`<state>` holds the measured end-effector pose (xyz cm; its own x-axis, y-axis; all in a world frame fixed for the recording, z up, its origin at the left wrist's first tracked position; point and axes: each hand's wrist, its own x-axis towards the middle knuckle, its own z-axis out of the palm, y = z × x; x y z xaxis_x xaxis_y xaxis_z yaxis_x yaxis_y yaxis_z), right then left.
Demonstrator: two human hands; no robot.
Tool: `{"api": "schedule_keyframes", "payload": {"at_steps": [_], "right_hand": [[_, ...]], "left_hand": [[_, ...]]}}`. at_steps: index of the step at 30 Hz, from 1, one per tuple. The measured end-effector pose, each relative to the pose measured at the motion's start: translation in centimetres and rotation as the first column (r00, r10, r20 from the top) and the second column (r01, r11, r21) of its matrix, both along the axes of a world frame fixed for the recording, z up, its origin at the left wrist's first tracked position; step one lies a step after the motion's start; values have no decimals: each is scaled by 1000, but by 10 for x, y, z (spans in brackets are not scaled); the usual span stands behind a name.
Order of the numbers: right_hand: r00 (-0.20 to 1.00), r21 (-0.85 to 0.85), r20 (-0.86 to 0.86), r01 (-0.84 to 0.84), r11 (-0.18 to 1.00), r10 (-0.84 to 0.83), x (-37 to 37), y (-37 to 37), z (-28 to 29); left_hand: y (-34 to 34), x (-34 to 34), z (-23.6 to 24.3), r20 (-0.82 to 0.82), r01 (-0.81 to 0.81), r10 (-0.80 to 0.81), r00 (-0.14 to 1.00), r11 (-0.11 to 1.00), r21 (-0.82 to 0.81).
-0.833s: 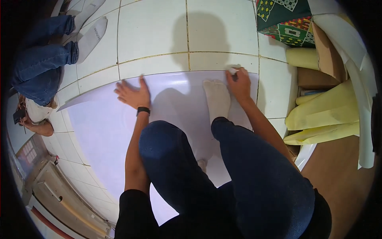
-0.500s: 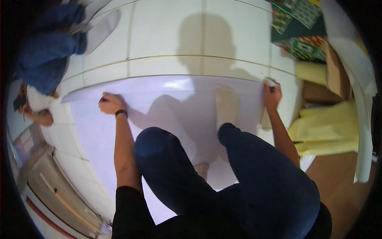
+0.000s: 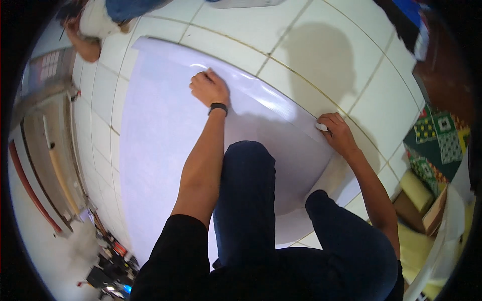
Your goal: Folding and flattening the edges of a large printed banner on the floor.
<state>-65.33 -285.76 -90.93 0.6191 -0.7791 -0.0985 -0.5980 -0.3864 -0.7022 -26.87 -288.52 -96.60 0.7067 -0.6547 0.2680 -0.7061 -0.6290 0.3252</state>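
Note:
A large, glossy pale-lavender sheet (image 3: 165, 115) lies over the tiled floor, its far edge turned up into a long fold or roll that slants down to the right. My left hand (image 3: 210, 89), with a black band at the wrist, rests on the sheet just short of that edge. Its fingers are curled in, and whatever they might hold is hidden. At the right end of the folded edge, my right hand (image 3: 339, 134) pinches a small white rounded object (image 3: 322, 127). My knees are bent over the sheet.
Another person's arm (image 3: 86, 46) and clothing show at the upper left. Patterned green boxes (image 3: 437, 135) and yellow sheeting (image 3: 412, 246) stand at the right. Dark clutter (image 3: 108, 271) lies at the lower left, by a doorway with a long pole (image 3: 59, 160).
My view has turned, so the sheet's far edge now slants. My left hand is further right along it and closer to my right hand, which stays at its right end.

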Motion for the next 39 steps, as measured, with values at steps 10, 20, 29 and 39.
{"api": "schedule_keyframes", "payload": {"at_steps": [10,20,29,39], "right_hand": [[917,-135,138,-357,924,375,178,-110,-20],[822,-301,220,-455,838,526,358,-203,-51],[862,-333,99,-442,833,497,525,-270,-61],[890,-272,282,-283,920,358,605,-289,-50]], "left_hand": [[-2,2,6,-116,-2,-2,993,999,-34],[-2,2,5,-176,-59,39,984,992,-113],[-2,8,5,-185,39,-29,982,998,50],[-3,9,12,-268,42,-23,963,997,65]]}}
